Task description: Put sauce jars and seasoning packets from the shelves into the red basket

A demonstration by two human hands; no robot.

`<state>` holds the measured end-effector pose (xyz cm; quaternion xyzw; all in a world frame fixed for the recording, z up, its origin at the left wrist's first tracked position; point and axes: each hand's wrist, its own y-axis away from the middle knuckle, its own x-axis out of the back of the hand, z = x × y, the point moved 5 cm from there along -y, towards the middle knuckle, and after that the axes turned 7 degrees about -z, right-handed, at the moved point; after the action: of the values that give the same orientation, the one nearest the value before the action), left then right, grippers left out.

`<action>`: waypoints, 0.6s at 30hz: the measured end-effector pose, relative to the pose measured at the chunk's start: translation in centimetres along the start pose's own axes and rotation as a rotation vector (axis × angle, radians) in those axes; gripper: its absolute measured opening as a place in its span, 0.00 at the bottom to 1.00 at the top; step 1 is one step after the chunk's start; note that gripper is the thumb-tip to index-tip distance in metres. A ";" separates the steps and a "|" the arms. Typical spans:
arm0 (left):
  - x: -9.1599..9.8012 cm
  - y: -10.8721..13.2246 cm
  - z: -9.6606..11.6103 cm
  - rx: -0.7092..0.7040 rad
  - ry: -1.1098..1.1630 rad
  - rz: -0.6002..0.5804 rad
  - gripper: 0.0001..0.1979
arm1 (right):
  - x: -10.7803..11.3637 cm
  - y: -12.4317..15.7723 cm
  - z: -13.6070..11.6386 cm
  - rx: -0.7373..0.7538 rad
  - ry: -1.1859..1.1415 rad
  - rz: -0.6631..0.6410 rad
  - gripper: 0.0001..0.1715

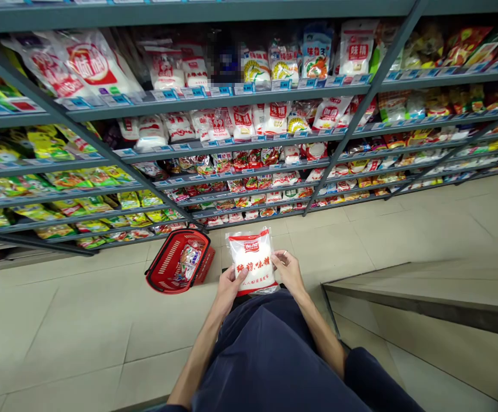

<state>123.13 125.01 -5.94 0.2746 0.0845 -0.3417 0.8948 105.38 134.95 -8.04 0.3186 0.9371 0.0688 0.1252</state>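
Between my two hands I hold a clear plastic bag of MSG, white inside with red printing, its front tilted up towards me. My left hand grips its lower left side, thumb laid on the front. On the right edge my right hand pinches the bag between thumb and fingers. A red shopping basket stands on the floor to the left of the bag. Several wrapped packets lie inside it; their kind is hard to make out.
Ahead runs a tall grey shelf unit filled with seasoning bags, price tags along its edges. Yellow-green packets fill the left bays. Beige floor tiles lie around me. At the right stands a low grey-edged shelf or panel.
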 end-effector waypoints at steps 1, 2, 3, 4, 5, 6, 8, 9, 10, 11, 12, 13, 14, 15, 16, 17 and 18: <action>0.0 0.0 -0.2 0.007 0.008 0.005 0.31 | 0.1 0.0 0.0 0.000 0.001 0.005 0.17; -0.1 0.1 -0.4 0.013 0.018 0.009 0.31 | 0.1 0.0 0.0 0.001 0.004 0.011 0.17; -0.2 0.1 -0.5 0.020 0.030 0.010 0.31 | 0.1 0.0 0.0 0.002 0.005 0.019 0.17; -0.3 0.1 -0.6 0.024 0.045 0.010 0.31 | 0.2 0.0 -0.1 0.002 0.005 0.024 0.17; -0.4 0.1 -0.6 0.027 0.064 0.010 0.32 | 0.2 -0.1 -0.2 0.002 0.004 0.025 0.17; -0.5 0.1 -0.6 0.029 0.083 0.012 0.32 | 0.2 -0.1 -0.3 0.001 0.000 0.021 0.18; -0.8 0.1 -0.4 0.029 0.102 0.017 0.32 | 0.3 -0.1 -0.8 -0.003 -0.011 -0.002 0.19; -0.9 0.0 -0.2 0.025 0.101 0.017 0.32 | 0.5 -0.1 -1.0 -0.006 -0.016 -0.019 0.19; -1.0 -0.1 0.0 0.017 0.096 0.016 0.32 | 0.6 0.0 -1.3 -0.011 -0.018 -0.040 0.20; -1.2 -0.2 0.3 0.007 0.091 0.014 0.31 | 0.7 0.1 -1.5 -0.020 -0.018 -0.064 0.20; -1.3 -0.4 0.6 -0.003 0.088 0.014 0.31 | 0.9 0.2 -1.7 -0.031 -0.018 -0.088 0.20; -1.5 -0.5 1.0 -0.013 0.088 0.015 0.31 | 1.0 0.3 -1.8 -0.043 -0.018 -0.109 0.20; -1.6 -0.7 1.3 -0.020 0.091 0.017 0.31 | 1.2 0.3 -1.9 -0.054 -0.019 -0.126 0.20; -1.7 -0.9 1.5 -0.025 0.092 0.018 0.32 | 1.4 0.4 -1.9 -0.063 -0.021 -0.135 0.21; -1.9 -1.1 1.7 -0.029 0.091 0.016 0.31 | 1.5 0.3 -1.9 -0.069 -0.024 -0.135 0.21; -2.0 -1.3 1.8 -0.032 0.087 0.014 0.31 | 1.7 0.2 -1.9 -0.072 -0.026 -0.129 0.21; -2.0 -1.6 1.9 -0.037 0.082 0.011 0.31 | 1.8 0.0 -1.8 -0.074 -0.025 -0.120 0.21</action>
<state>120.49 124.14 -4.34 0.2722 0.1259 -0.3237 0.8974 103.46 136.00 -6.63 0.2577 0.9497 0.0916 0.1527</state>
